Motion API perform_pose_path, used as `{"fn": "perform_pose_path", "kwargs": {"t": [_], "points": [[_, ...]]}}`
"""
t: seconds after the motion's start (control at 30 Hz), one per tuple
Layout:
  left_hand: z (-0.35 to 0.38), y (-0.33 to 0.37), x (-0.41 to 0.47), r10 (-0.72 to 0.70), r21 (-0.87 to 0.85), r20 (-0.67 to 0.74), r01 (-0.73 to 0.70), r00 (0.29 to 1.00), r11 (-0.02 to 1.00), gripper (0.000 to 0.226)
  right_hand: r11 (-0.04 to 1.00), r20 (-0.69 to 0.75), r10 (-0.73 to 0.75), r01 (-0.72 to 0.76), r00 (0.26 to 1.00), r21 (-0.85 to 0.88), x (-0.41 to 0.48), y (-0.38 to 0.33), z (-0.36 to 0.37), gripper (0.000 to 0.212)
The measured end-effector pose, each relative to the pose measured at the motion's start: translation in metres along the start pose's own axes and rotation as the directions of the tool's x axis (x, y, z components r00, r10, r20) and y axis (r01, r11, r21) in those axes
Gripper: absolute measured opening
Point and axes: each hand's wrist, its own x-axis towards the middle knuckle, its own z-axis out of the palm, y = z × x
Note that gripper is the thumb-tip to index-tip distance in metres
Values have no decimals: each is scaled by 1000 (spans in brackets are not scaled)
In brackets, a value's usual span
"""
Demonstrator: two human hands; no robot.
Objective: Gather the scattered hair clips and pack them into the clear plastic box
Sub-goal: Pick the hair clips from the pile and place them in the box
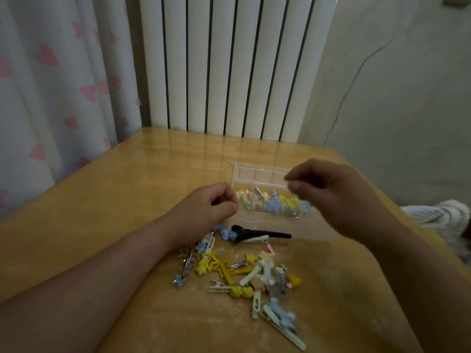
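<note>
The clear plastic box (257,215) lies open on the wooden table (127,200), its lid (260,174) tipped back. Several yellow and blue hair clips (274,203) fill it. My left hand (206,207) is at the box's left end, fingers curled, with the thumb against the box's corner. My right hand (328,197) hovers over the box's right part, its thumb and forefinger slightly apart with nothing visible between them. A pile of scattered clips (237,271) lies in front of the box, with a long black clip (260,234) nearest to it.
A white radiator (229,67) stands behind the table, and a curtain with pink hearts (51,85) hangs at the left. The table's right edge runs diagonally past my right arm. A striped cloth (443,215) lies beyond that edge.
</note>
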Motion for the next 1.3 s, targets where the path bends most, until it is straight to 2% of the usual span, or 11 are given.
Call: {"fn": "perform_pose_path", "kwargs": {"t": [0.07, 0.13, 0.43, 0.7, 0.83, 0.9, 0.97, 1.03, 1.1, 1.3], "points": [[0, 0, 0, 1, 3, -1, -1, 1000, 1000, 11, 993, -192, 98, -109, 976, -44, 5, 26, -9, 7], [0, 0, 0, 6, 7, -2, -6, 1000, 1000, 11, 975, -260, 187, -211, 947, -70, 7, 50, -10, 3], [0, 1, 0, 16, 9, 8, -17, 1000, 1000, 10, 912, -217, 359, -390, 908, -125, 18, 89, 4, 10], [0, -1, 1, 15, 9, 1, -15, 1000, 1000, 11, 890, -238, 299, -360, 924, -281, 16, 83, 3, 16], [1, -1, 1, 21, -11, -2, -21, 1000, 1000, 9, 941, -235, 112, -179, 965, -287, 10, 54, 3, 5], [1, -2, 2, 21, -12, -1, -21, 1000, 1000, 10, 967, -143, 7, -43, 990, -249, 4, 30, 6, 4], [1, -3, 2, 17, -14, 1, -17, 1000, 1000, 11, 981, 52, -61, 70, 997, -182, -4, 6, 11, 7], [1, -3, 2, 15, -13, -2, -15, 1000, 1000, 11, 978, 256, -87, 131, 963, -160, -10, -14, 18, 7], [1, -3, 2, 26, 0, -11, -26, 1000, 1000, 11, 960, 395, -93, 187, 914, -207, -15, -26, 26, 9], [2, -2, 2, 42, -21, -5, -42, 999, 999, 9, 886, 535, -91, 314, 840, -342, -23, -37, 41, 21]]}}
